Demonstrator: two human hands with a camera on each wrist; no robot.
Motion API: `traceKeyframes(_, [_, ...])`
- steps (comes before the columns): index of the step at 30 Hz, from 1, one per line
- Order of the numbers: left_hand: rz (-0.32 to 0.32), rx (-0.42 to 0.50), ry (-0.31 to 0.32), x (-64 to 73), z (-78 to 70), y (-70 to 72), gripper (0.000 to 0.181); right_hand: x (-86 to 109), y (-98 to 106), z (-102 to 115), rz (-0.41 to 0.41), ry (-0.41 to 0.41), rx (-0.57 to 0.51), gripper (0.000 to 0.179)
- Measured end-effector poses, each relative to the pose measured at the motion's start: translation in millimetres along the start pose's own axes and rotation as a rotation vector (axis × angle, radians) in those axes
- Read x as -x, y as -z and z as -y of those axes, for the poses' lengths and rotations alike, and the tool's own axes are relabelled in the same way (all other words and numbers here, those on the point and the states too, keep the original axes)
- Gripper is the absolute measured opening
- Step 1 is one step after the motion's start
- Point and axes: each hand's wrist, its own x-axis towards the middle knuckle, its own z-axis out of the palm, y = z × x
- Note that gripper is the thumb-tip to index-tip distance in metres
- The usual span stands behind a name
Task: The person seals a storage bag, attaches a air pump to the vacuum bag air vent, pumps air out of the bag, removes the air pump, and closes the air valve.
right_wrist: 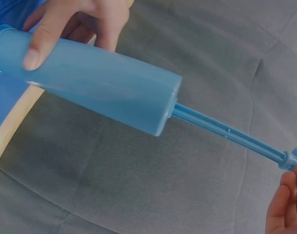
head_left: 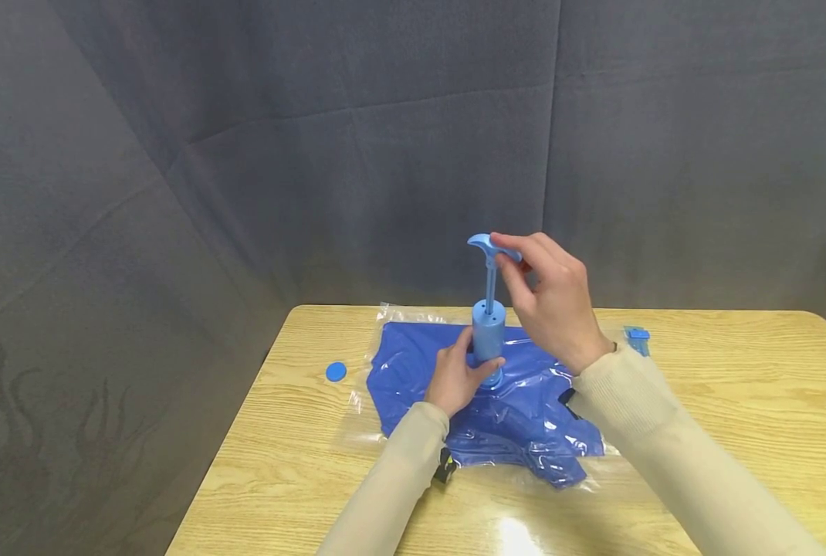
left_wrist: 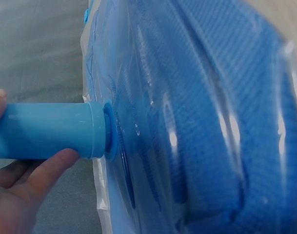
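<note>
A light blue hand pump [head_left: 488, 337] stands upright on a clear vacuum storage bag [head_left: 406, 394] with blue ribbed fabric inside. Its base meets the bag's round valve [left_wrist: 109, 130]. My left hand [head_left: 452, 376] grips the pump's cylinder low down, thumb on one side and fingers round the other. With thumb and fingers my right hand [head_left: 555, 297] pinches one side of the curved pump handle [head_left: 482, 241]. The plunger rod [right_wrist: 228, 132] is drawn well out of the cylinder.
A round blue cap [head_left: 336, 371] lies on the wooden table [head_left: 267, 455] left of the bag. At the bag's right edge sits a small blue slider clip [head_left: 638, 334]. Behind the table hangs a grey curtain [head_left: 385, 177].
</note>
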Motion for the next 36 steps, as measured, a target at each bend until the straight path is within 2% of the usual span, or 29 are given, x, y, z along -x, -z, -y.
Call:
traceKeyframes(7, [0.001,-0.005,-0.005,-0.4,-0.5,-2.4,0.049,10.6,-1.0,-6.2,0.099,-0.053,0.037,0.024])
traceKeyframes(16, [0.007,0.007,-0.010,-0.3,-0.7,-2.5,0.051,24.9,-8.5,-15.3,0.162,-0.093,0.035,0.024])
traceKeyframes(29, [-0.002,-0.013,-0.020,0.5,0.4,-1.2,0.052,33.7,-13.0,-18.7,0.215,-0.128,0.053,0.024])
traceKeyframes(36, [-0.008,-0.019,-0.028,0.1,0.6,-0.9,0.052,34.6,-14.3,-19.6,0.214,-0.125,0.055,0.022])
